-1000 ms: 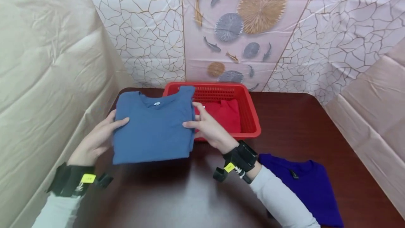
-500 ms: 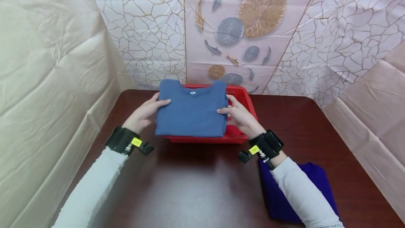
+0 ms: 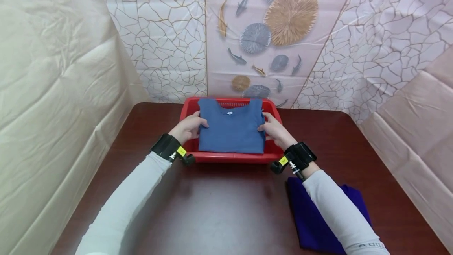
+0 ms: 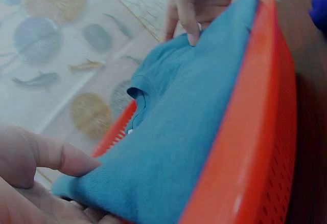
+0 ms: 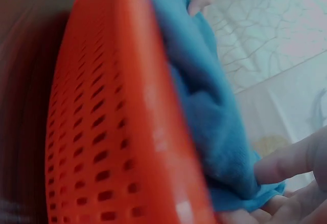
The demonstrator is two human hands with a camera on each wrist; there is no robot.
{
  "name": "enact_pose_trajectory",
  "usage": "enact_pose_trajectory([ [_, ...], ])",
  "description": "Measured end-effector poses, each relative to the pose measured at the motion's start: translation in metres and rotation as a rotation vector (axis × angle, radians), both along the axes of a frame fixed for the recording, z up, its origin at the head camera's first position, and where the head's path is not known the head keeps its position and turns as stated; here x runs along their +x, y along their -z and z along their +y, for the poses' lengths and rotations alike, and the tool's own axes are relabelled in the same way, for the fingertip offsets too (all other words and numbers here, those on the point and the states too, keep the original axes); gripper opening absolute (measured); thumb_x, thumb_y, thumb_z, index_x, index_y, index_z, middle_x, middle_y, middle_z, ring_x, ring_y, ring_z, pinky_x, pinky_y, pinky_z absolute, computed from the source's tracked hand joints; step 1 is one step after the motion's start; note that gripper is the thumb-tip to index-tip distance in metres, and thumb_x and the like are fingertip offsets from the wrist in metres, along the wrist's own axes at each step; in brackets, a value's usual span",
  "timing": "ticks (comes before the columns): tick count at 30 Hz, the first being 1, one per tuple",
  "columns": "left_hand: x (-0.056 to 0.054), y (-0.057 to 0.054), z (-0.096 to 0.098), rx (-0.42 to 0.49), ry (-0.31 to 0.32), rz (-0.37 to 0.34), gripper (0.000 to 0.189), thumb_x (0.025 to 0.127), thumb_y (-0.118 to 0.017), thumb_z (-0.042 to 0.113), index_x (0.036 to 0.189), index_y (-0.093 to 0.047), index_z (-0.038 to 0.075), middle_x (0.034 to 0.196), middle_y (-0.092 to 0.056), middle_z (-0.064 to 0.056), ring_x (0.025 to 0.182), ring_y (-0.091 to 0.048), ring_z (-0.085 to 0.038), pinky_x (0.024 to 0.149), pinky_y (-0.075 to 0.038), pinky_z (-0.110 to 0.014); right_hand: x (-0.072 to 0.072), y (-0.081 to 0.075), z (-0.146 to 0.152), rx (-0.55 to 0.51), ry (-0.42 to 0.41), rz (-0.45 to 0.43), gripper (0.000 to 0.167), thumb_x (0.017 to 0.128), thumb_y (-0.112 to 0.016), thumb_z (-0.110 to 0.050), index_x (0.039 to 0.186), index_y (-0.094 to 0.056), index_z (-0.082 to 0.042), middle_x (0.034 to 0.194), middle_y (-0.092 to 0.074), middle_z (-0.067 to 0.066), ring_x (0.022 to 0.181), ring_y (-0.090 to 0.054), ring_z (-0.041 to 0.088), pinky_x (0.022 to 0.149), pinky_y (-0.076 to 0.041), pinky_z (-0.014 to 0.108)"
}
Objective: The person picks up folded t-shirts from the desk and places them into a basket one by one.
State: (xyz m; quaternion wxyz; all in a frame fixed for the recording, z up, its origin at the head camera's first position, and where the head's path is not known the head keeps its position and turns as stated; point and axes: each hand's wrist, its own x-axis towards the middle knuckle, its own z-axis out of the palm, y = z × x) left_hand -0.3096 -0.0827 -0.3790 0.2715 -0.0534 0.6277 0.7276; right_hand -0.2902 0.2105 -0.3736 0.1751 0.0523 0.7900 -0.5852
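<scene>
A folded blue T-shirt lies within the rim of a red plastic basket, its collar toward the back. My left hand pinches its left edge, thumb on top and fingers underneath. On the opposite edge, my right hand grips the cloth the same way. The left wrist view shows the T-shirt stretching between both hands beside the basket's front rim. In the right wrist view the cloth bunches just behind the perforated basket wall. The inside of the basket is mostly hidden under the T-shirt.
A folded dark purple garment lies on the brown table at the right, partly covered by the right forearm. The basket stands near the table's back edge, in front of a patterned curtain. Fabric hangs on both sides.
Both hands have carried the blue T-shirt to the right and away from me, from left of the basket to inside its rim. The red garment seen in the basket earlier is now covered.
</scene>
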Motion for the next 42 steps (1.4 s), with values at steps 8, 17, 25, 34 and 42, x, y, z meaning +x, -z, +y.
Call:
enact_pose_trajectory([
  [8, -0.004, 0.012, 0.008, -0.112, 0.041, -0.026, 0.086, 0.091, -0.043, -0.012, 0.164, -0.005, 0.015, 0.162, -0.024, -0.019, 0.148, -0.027, -0.039, 0.121, -0.021, -0.055, -0.001, 0.016, -0.004, 0.151, -0.03, 0.037, 0.073, 0.1, -0.045, 0.005, 0.162, -0.008, -0.007, 0.159, -0.027, 0.025, 0.13, -0.041, 0.038, 0.11, -0.04, 0.054],
  [17, -0.005, 0.009, 0.004, -0.375, 0.122, 0.027, 0.084, 0.092, -0.044, -0.012, 0.162, -0.001, 0.006, 0.16, -0.023, -0.026, 0.142, -0.037, -0.044, 0.115, -0.034, -0.056, -0.003, 0.03, 0.001, 0.144, -0.031, 0.034, 0.079, 0.094, -0.046, 0.012, 0.162, -0.009, -0.006, 0.152, -0.032, 0.031, 0.131, -0.043, 0.04, 0.112, -0.038, 0.056],
  [25, 0.001, -0.012, -0.001, -0.939, 0.402, 0.631, 0.072, 0.098, -0.063, 0.017, 0.158, -0.025, 0.002, 0.16, -0.03, -0.026, 0.149, -0.029, -0.04, 0.12, -0.027, -0.052, 0.007, 0.014, 0.001, 0.592, -0.244, 0.388, 0.07, 0.097, -0.064, -0.006, 0.158, -0.03, -0.006, 0.154, -0.037, 0.028, 0.143, -0.034, 0.044, 0.116, -0.03, 0.058],
  [34, 0.014, 0.0, 0.002, -1.293, 0.865, 0.677, 0.068, 0.099, -0.063, 0.035, 0.159, -0.034, 0.019, 0.166, -0.023, -0.018, 0.154, -0.015, -0.037, 0.119, -0.012, -0.067, 0.003, 0.019, -0.006, 0.82, -0.744, 0.336, 0.066, 0.099, -0.066, -0.032, 0.155, -0.04, -0.009, 0.161, -0.023, 0.031, 0.15, -0.013, 0.051, 0.117, -0.025, 0.063],
  [42, 0.013, 0.013, 0.007, -1.334, 0.939, 0.637, 0.067, 0.102, -0.057, 0.039, 0.16, -0.03, 0.022, 0.166, -0.02, -0.019, 0.154, -0.017, -0.035, 0.121, -0.011, -0.063, 0.003, 0.027, -0.008, 0.857, -0.729, 0.192, 0.066, 0.099, -0.065, -0.031, 0.156, -0.037, -0.013, 0.163, -0.02, 0.028, 0.151, -0.016, 0.048, 0.115, -0.03, 0.06],
])
